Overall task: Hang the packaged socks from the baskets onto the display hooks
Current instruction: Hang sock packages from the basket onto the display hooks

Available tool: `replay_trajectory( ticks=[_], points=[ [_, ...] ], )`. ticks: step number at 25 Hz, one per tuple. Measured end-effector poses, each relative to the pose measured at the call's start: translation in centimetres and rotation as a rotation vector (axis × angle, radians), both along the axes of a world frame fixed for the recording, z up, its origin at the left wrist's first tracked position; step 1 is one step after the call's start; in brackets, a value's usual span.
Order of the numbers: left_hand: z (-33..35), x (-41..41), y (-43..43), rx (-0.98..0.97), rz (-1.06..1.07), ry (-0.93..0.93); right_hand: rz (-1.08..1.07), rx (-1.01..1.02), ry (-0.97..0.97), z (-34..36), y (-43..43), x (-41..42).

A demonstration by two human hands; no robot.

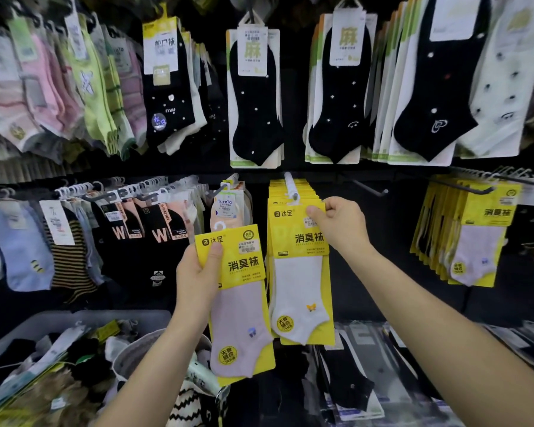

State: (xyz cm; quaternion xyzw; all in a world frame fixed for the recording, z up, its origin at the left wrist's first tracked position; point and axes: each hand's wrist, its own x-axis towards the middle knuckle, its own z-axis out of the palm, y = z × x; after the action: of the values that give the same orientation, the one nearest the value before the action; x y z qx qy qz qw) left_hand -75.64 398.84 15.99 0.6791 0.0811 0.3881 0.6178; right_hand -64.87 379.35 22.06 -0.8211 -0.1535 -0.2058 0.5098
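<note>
Pink sock pack, yellow-carded, is upright in the left hand, which grasps it by its left edge, thumb across the front of the card and fingers hidden behind. It is off the rack, in front of the lower row and above the baskets, with its white hanger loop free at the top. Just to its right, the right hand pinches the top right corner of a white sock pack of the same yellow kind, thumb on the front. This pack's top is at the tip of a display hook; whether its loop is over the hook cannot be told. More yellow cards are stacked on that hook behind it.

Left of the hook hangs a peach pack, then rows of black, striped and blue socks. Another stack of yellow packs hangs well apart at the right. Black ankle socks on white cards fill the upper row. At the lower left, a grey crate and a round basket hold mixed sock packs.
</note>
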Motion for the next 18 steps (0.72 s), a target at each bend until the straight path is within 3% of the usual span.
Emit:
replay_trajectory(
  ticks=[8, 13, 18],
  points=[
    [1.4, 0.4, -5.2, 0.090, -0.245, -0.029, -0.061, 0.000, -0.062, -1.3, -2.3, -1.3],
    [2.1, 1.7, -7.2, 0.121, -0.290, -0.049, 0.377, 0.271, 0.038, -1.5, -3.0, -3.1],
    [4.0, 3.7, -7.5, 0.136, -0.265, 0.000, 0.410, 0.179, 0.008, 0.2, -3.4, -2.6]
  ],
)
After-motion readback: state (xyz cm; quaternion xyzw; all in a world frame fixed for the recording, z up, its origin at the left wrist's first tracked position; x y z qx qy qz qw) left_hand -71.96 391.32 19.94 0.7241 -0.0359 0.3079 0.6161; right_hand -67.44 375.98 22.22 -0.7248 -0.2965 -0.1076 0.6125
